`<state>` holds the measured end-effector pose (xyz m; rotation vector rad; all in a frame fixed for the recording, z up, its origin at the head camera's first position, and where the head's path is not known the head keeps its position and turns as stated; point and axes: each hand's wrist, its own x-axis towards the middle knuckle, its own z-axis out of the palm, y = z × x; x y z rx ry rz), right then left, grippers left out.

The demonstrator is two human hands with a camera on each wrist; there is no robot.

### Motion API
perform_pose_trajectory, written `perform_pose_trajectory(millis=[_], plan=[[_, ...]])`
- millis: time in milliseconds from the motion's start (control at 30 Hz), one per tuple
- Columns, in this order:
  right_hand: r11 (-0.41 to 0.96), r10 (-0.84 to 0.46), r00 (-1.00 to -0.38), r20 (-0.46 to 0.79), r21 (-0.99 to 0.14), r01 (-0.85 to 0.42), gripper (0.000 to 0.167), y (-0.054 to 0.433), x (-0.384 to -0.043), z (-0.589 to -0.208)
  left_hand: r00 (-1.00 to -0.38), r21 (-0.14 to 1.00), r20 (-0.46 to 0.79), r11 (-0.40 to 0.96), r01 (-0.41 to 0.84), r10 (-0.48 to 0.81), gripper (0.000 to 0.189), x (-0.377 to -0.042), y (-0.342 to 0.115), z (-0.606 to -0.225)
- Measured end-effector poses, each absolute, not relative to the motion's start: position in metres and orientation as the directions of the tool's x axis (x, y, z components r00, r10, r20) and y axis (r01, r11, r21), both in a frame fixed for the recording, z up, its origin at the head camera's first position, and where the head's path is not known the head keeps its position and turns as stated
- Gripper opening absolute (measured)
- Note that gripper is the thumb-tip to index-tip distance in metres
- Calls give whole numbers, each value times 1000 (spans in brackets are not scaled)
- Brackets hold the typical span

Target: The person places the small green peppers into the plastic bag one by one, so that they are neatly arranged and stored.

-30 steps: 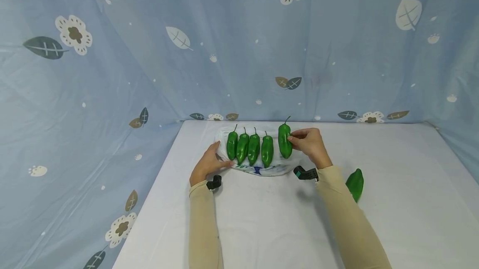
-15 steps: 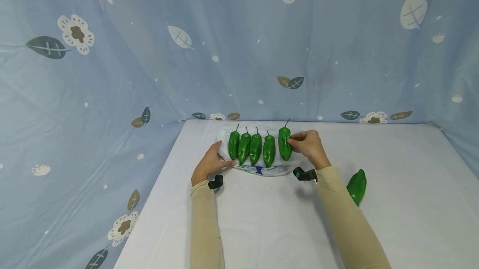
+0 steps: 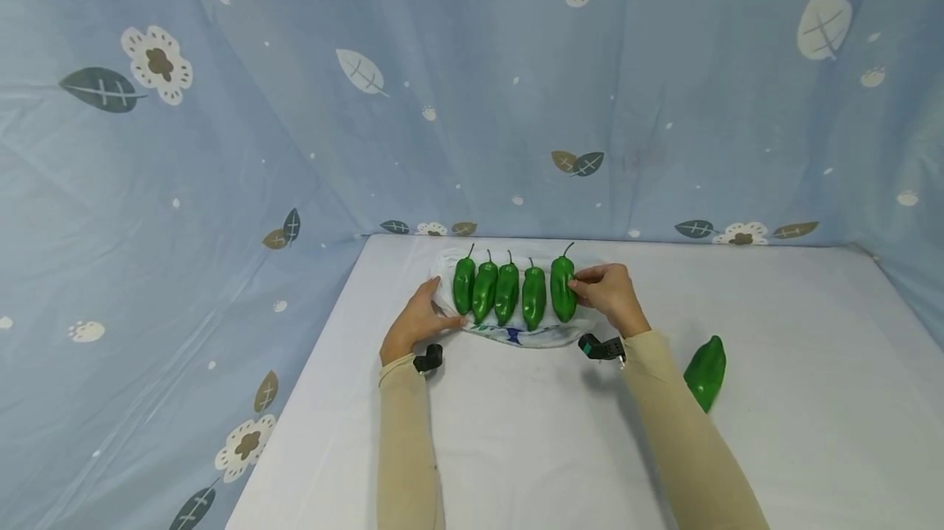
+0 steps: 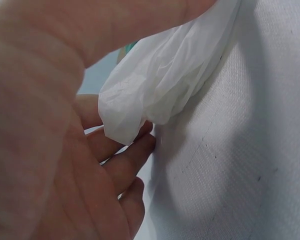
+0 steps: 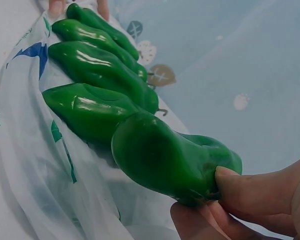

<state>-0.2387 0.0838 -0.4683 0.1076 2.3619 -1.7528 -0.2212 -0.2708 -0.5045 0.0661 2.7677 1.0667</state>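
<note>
My right hand (image 3: 608,292) pinches a green pepper (image 5: 160,155) between thumb and fingers, over the right part of a white plastic bag (image 3: 542,337). Left of it, several more green peppers (image 3: 506,294) lie side by side on the bag with their stems pointing away. My left hand (image 3: 416,319) rests at the bag's left end, thumb along the front edge and the other fingers spread along the side. In the left wrist view, a loose fold of the bag (image 4: 135,95) hangs between that thumb and the relaxed fingers.
One further green pepper (image 3: 706,374) lies on the white table (image 3: 531,432) at the right, partly behind the right sleeve (image 3: 682,423). A blue patterned cloth (image 3: 442,153) stands behind the table and at its left side.
The pepper in my right hand has come down and slightly nearer, level with the row on the bag. My left hand stays at the bag's end; the view has shifted slightly.
</note>
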Motion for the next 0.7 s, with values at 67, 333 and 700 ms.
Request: perform_pose_trajectory(millis=[67,333,700], plan=[[298,-60,-978,-201,-939,174,36,83,-239,-469,-984,671,-142,741,-16,108,114,-221,-271,-504],[302,-59,-978,-200,-937,174,35,80,-240,-475,-984,684,-146,729,-28,100,114,-218,-270,-501],[317,-32,-975,-221,-927,200,34,78,-241,-483,-986,702,-130,712,-19,102,113,-218,-269,-502]])
